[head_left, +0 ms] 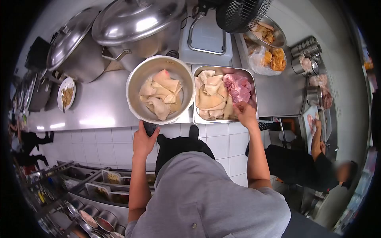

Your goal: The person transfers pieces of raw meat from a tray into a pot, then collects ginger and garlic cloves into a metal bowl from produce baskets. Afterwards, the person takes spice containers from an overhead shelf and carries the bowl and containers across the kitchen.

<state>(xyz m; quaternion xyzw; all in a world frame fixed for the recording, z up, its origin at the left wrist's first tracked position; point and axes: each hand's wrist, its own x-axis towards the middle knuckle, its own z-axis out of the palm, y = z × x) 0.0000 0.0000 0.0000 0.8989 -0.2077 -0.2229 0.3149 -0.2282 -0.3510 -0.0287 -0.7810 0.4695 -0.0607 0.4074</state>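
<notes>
The left hand [143,139] is gripping the black handle [150,127] of a wide, round, silver metal pot [158,63], the thumb and fingers closing around it. Just beyond that hand, the pot is standing on a grey steel worktop [99,105], with pale, folded, flat pieces of meat [160,93] lying inside. The right hand [246,114] is hanging over the front right part of a rectangular, shiny steel tray [214,121] – its fingers are curling close together, but I cannot tell whether they are pinching anything. Right beyond those fingers, a pink, raw lump of meat [239,88] is lying in the tray; to their left, pale, flat slabs [210,97] are filling the rest. Farther right of the right hand, a dark-clothed co-worker [301,162] is standing at another counter.
</notes>
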